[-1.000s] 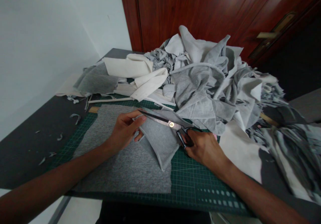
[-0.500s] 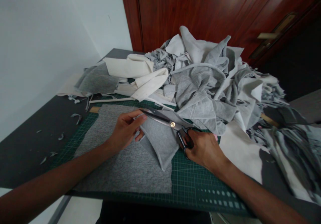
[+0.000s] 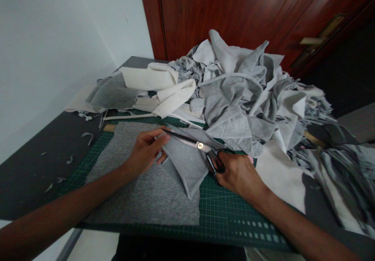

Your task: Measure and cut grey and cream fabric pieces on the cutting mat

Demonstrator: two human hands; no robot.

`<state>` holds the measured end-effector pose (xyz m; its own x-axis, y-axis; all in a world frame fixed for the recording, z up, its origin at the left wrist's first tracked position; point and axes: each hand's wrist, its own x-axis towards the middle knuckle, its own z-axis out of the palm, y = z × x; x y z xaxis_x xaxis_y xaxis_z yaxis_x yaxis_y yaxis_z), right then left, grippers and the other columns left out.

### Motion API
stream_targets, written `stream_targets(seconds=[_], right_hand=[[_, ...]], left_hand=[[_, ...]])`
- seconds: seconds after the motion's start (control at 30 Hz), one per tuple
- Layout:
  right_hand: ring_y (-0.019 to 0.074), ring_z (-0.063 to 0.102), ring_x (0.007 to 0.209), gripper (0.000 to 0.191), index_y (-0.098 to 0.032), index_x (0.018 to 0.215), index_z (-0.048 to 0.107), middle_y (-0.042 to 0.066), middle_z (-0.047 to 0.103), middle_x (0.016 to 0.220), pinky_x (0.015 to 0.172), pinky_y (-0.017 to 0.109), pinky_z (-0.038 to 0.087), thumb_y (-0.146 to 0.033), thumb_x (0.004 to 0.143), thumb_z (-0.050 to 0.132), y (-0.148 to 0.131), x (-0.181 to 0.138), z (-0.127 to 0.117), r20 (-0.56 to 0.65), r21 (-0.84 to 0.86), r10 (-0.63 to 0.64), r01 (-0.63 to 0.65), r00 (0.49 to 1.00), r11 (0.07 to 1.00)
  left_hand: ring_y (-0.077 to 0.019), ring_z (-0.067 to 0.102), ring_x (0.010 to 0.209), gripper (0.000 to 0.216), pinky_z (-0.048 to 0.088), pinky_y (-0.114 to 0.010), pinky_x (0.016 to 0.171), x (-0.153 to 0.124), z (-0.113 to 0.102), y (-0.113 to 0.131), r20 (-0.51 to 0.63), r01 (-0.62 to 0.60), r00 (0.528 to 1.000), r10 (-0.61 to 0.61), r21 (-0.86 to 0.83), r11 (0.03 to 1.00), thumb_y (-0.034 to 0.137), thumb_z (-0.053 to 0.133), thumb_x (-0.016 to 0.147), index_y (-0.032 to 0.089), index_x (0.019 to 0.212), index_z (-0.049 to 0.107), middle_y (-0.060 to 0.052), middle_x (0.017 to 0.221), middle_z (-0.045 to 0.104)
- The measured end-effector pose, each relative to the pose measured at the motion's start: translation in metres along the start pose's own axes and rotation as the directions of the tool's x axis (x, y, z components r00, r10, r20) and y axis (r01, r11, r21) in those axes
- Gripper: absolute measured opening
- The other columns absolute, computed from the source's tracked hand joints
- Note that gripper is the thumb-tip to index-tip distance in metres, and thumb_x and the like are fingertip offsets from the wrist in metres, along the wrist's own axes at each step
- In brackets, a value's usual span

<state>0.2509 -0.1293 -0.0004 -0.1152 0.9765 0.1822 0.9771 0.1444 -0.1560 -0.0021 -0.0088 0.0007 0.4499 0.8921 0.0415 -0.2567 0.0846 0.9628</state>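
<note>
Basically unchanged: left hand (image 3: 146,153) pinches grey cloth (image 3: 190,161), right hand (image 3: 238,173) grips scissors (image 3: 200,145) across it, so cutting seems no further along.

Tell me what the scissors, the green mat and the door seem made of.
Scissors: metal blades, polished, by their glint; glossy black handles, plastic or coated metal. Green mat: probably plastic or vinyl, matte, with a flat printed grid. Door: likely wood or wood veneer, varnished, showing grain and sheen.
</note>
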Motion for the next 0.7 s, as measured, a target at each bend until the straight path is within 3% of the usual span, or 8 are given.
stream_targets(seconds=[0.27,0.5,0.7], right_hand=[[0.0185,0.065,0.057,0.011,-0.02,0.077,0.066,0.005,0.074,0.068,0.06,0.032,0.028,-0.009,0.077,0.063,-0.0064,0.0009,-0.0035,0.099,-0.02,0.048,-0.046,0.994,0.999],[0.0211,0.069,0.062,0.015,-0.019,0.08,0.066,0.007,0.077,0.072,0.06,0.032,0.029,-0.005,0.075,0.063,-0.0087,0.0048,-0.0049,0.171,-0.055,0.071,-0.062,0.983,0.997],[0.0217,0.069,0.061,0.015,-0.02,0.081,0.066,0.006,0.076,0.07,0.059,0.033,0.027,-0.006,0.076,0.063,-0.0058,0.0046,-0.0039,0.105,-0.084,0.108,-0.1,0.989,0.991]], left_hand=[[-0.0053,0.041,0.039,0.046,0.034,-0.015,0.033,-0.0014,0.0016,0.0047,-0.026,0.066,0.998,-0.065,0.027,0.997,0.05,0.095,0.074,0.016,0.067,0.065,0.007,0.055,0.043],[-0.0048,0.04,0.04,0.044,0.034,-0.015,0.034,-0.0004,0.001,0.0026,-0.056,0.091,0.994,-0.091,-0.001,0.996,0.048,0.099,0.068,0.015,0.068,0.069,0.008,0.056,0.042],[-0.0051,0.038,0.04,0.041,0.035,-0.016,0.033,-0.0001,0.0042,0.0049,-0.077,0.086,0.993,-0.088,-0.035,0.996,0.048,0.099,0.068,0.016,0.084,0.078,0.008,0.055,0.042]])
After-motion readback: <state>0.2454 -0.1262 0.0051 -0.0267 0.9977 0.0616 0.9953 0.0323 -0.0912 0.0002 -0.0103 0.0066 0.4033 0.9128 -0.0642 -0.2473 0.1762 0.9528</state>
